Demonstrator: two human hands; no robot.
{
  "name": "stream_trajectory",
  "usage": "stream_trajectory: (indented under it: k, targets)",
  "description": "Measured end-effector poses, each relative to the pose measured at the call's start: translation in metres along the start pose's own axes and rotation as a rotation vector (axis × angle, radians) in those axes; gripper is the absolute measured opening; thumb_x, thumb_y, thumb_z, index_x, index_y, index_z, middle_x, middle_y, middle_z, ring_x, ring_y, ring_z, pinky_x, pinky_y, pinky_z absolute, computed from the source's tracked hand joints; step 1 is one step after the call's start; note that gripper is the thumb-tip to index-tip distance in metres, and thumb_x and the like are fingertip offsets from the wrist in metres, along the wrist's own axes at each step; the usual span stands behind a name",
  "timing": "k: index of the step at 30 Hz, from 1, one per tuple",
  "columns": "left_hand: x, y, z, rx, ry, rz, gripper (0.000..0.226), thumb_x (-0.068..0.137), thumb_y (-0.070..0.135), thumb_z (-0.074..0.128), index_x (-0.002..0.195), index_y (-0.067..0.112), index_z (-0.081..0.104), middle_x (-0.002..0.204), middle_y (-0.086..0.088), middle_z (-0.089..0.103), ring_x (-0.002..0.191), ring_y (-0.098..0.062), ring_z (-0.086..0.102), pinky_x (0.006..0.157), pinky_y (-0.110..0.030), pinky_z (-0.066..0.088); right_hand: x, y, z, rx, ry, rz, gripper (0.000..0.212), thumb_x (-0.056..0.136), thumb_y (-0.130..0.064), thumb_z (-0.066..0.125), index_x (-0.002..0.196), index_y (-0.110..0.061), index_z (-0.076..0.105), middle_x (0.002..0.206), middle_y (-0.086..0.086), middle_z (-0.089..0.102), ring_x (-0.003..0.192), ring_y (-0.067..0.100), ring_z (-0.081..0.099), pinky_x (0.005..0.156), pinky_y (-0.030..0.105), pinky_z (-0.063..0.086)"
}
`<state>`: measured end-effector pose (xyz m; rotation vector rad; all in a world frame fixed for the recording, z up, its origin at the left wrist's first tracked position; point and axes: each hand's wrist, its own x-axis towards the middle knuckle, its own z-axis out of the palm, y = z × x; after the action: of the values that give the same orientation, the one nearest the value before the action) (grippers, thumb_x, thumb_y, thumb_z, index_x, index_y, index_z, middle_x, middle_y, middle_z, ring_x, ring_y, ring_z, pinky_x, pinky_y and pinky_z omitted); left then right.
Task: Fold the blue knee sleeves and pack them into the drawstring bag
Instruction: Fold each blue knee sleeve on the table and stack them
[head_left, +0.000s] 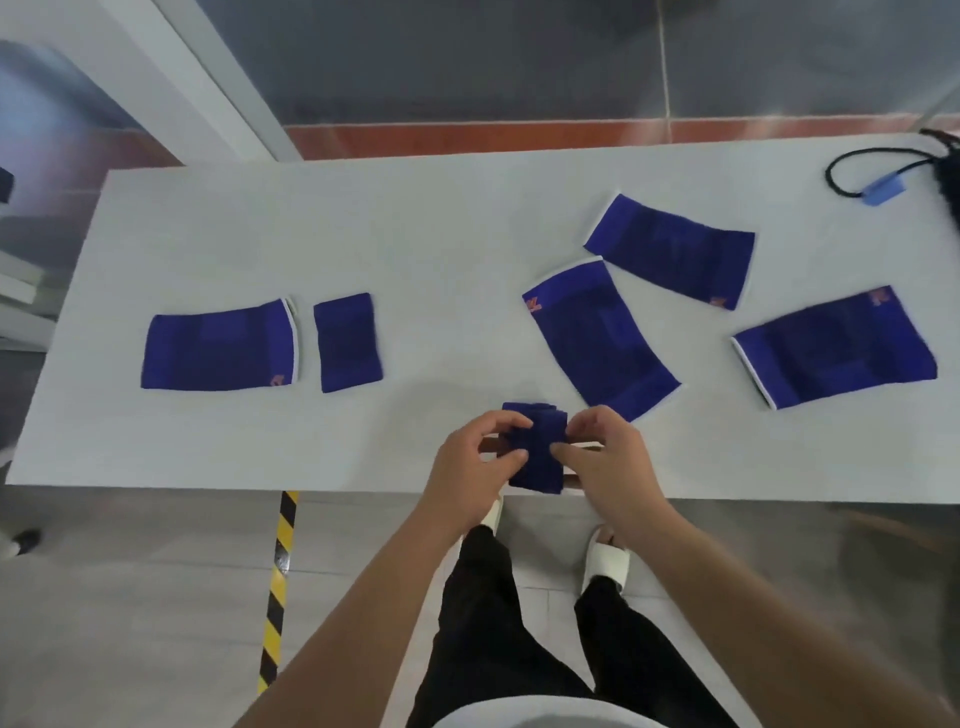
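Left hand (480, 449) and right hand (602, 447) pinch the folded sleeve (535, 462) between them; drawstring bag (949, 176) lies far right, nearer the right hand.

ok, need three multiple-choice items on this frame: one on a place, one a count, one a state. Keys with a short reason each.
1. Where on the table is the drawstring bag?
A) near left corner
B) under the hands
C) far right edge

2. How many blue sleeves lie untouched on it?
A) five
B) two
C) eight

3. The held sleeve is:
A) spread flat
B) folded small, gripped by both hands
C) inside the bag

Key:
1 C, the bag sits at the far right edge, partly out of frame.
2 A, four lie flat and one is folded.
3 B, the left hand and right hand pinch a compact bundle.
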<state>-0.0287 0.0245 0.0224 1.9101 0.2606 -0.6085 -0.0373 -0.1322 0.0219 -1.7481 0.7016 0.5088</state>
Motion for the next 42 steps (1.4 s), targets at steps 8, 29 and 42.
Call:
stream_trajectory:
  k: [8,29,42]
  targets:
    - [0.023,-0.016,-0.013,0.108,-0.052,0.077,0.036,0.092,0.006,0.068,0.122,0.026,0.065,0.121,0.009,0.064,0.100,-0.008,0.064,0.077,-0.009,0.054,0.021,-0.001,0.012,-0.080,0.030,0.003,0.018,0.088,-0.008,0.073,0.090,-0.021,0.060,0.098,0.002,0.067,0.086,0.021,0.070,0.071,0.044,0.064]
    - [0.043,-0.077,0.007,0.988,-0.049,0.510,0.058,0.106,0.047,0.018,0.160,0.027,0.011,0.168,0.004,0.004,0.155,-0.025,-0.003,0.124,-0.054,0.003,0.021,0.052,-0.003,-1.096,-0.067,-0.722,0.057,0.101,-0.050,0.035,0.148,-0.021,0.046,0.158,-0.002,0.041,0.150,0.026,0.029,0.116,0.060,0.026]
    - [0.046,-0.072,0.001,1.001,-0.119,0.443,0.064,0.100,0.060,0.002,0.158,0.033,-0.001,0.168,0.006,-0.002,0.155,-0.024,-0.007,0.124,-0.052,-0.001,0.026,0.042,-0.007,-1.112,-0.127,-0.698,0.062,0.099,-0.059,0.027,0.148,-0.026,0.045,0.155,-0.003,0.046,0.147,0.028,0.035,0.117,0.061,0.024]
